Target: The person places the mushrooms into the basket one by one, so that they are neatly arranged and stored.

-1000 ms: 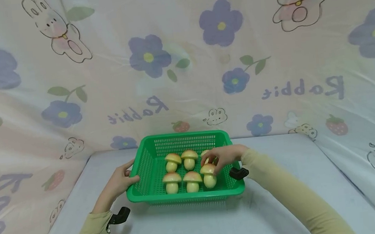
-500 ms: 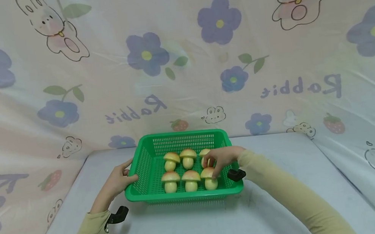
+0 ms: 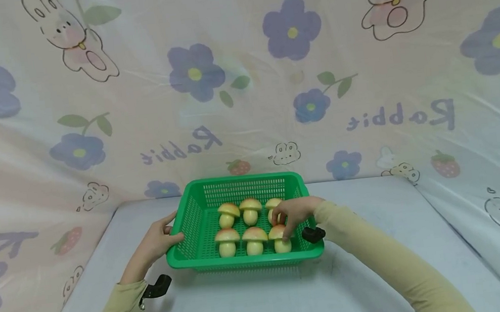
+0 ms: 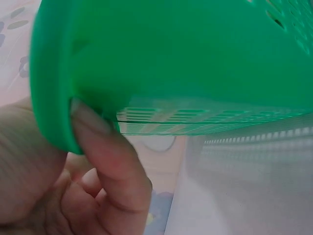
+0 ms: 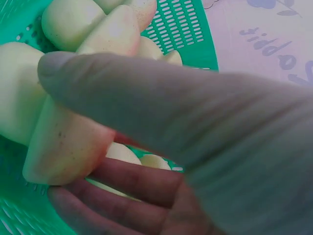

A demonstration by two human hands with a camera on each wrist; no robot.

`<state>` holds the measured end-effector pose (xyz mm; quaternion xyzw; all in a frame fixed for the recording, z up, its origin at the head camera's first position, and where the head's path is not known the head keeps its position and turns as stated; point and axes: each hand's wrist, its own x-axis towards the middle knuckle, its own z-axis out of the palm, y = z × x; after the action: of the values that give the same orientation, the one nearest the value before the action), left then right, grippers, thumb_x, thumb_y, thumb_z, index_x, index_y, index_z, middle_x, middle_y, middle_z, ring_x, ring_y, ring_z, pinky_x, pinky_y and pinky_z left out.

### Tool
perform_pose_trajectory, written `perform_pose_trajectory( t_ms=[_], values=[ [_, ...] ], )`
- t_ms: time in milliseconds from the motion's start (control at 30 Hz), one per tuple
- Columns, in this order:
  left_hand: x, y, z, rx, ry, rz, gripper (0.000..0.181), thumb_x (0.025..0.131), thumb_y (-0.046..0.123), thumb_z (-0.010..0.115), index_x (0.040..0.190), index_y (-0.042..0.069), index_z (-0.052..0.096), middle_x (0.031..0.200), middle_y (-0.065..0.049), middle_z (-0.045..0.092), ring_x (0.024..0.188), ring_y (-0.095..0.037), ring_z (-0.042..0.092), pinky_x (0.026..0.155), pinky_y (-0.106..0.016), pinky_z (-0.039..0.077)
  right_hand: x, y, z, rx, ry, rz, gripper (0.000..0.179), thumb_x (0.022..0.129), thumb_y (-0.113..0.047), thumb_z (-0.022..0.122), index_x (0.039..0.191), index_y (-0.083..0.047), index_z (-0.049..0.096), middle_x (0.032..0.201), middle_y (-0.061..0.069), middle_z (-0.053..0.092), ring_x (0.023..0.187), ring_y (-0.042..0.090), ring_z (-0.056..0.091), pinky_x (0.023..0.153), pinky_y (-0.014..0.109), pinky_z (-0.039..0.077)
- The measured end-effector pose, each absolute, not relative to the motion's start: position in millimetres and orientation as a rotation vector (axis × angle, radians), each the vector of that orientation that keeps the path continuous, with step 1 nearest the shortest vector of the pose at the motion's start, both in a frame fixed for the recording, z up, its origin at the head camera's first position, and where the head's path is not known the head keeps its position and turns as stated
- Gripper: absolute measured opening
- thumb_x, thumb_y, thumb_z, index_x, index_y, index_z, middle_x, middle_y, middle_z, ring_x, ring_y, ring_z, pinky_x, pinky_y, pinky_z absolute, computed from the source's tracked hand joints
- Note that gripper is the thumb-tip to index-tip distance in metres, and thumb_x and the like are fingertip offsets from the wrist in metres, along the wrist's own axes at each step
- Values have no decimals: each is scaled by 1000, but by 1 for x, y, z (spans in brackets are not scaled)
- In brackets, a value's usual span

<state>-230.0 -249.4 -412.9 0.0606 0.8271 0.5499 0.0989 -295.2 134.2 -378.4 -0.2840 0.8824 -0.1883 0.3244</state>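
A green plastic basket (image 3: 247, 260) holds several toy mushrooms with pale stems and yellow-red caps, in two rows of three. At the basket's left end, my left hand (image 3: 156, 241) grips the rim; the left wrist view shows a fingertip (image 4: 93, 120) hooked against the rim (image 4: 51, 73). My right hand (image 3: 296, 211) reaches in at the right end and holds the front-right mushroom (image 3: 282, 246), thumb on its near side and fingers around the cap (image 5: 73, 147). Behind that hand, the back-right mushroom (image 3: 274, 203) is partly covered. The front-middle mushroom (image 3: 255, 248) stands just left of the held one.
The basket stands on a white-covered table (image 3: 248, 308) near its back edge. A cloth backdrop (image 3: 253, 99) with printed rabbits and flowers hangs behind and along both sides. Black wrist-camera mounts (image 3: 157, 287) stick out from both sleeves.
The right hand has lowered the front-right mushroom slightly, and it now stands level with the front row. My left hand keeps its grip on the rim. The head view has shifted a little.
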Motion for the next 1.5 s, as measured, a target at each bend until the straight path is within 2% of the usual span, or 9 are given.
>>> perform_pose_trajectory(
  t_ms=[400,833,1233,1500],
  values=[
    [-231,-251,-414,170,2453,1618,77,91,2,58,152,-1,12,84,-20,66,65,-32,67,54,-35,54,-296,130,-380,-773,2335,-418,36,74,-25,84,104,-19,65,102,-1,62,95,14,56,83,34,48],
    [-233,-251,-415,174,2450,1630,76,91,1,59,152,0,14,83,-21,66,66,-33,67,54,-35,54,-298,131,-382,-759,2332,-439,43,76,-23,83,114,-14,64,109,2,60,100,17,56,82,34,49],
    [-236,-248,-416,171,2454,1626,75,92,2,58,152,0,15,83,-20,66,66,-32,66,54,-34,54,-299,135,-384,-773,2339,-457,49,78,-21,81,122,-9,62,114,4,60,108,23,55,90,37,46],
    [-236,-247,-416,186,2436,1643,75,92,1,58,152,0,13,84,-22,66,66,-33,67,53,-35,54,-297,139,-378,-764,2324,-523,51,79,-18,80,125,-7,60,116,8,60,114,28,54,89,39,46]
  ],
)
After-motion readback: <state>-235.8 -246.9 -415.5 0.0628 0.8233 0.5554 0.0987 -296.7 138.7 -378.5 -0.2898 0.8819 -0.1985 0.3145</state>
